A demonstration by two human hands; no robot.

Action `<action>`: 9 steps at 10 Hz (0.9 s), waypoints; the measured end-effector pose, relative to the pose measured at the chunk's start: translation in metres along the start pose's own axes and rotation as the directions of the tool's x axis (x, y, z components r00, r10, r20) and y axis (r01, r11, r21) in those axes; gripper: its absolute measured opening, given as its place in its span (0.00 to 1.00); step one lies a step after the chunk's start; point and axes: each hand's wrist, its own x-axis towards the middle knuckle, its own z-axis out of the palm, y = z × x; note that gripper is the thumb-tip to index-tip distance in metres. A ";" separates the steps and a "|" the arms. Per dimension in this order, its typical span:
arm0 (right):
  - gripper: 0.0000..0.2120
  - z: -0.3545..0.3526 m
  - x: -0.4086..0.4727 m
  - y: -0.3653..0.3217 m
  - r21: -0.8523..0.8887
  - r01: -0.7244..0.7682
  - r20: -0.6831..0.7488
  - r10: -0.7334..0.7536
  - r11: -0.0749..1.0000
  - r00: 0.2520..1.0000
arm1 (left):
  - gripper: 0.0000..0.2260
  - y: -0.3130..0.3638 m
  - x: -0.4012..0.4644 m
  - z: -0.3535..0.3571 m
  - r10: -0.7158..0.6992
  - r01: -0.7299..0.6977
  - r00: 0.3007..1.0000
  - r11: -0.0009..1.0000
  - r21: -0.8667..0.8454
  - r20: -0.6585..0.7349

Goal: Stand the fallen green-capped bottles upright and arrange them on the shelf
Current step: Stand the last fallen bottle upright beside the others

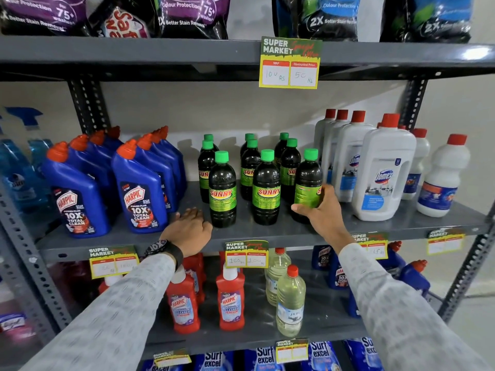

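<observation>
Right hand wraps the rightmost dark green-capped plastic bottle, axis vertical, front row of grey metal shelf. Left hand flat, spread, empty beside the leftmost bottle.

Shelf stock, counted

Nine green-capped bottles stand upright, one of them in the right hand; left of that grip are eight blue Harpic bottles, right of it roughly seven red-capped white bottles.
</observation>
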 end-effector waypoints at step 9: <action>0.41 0.004 -0.004 0.006 -0.037 0.074 -0.044 -0.076 0.997 0.996 | 0.29 0.002 -0.001 -0.002 -0.014 0.014 1.000 1.000 0.004 0.021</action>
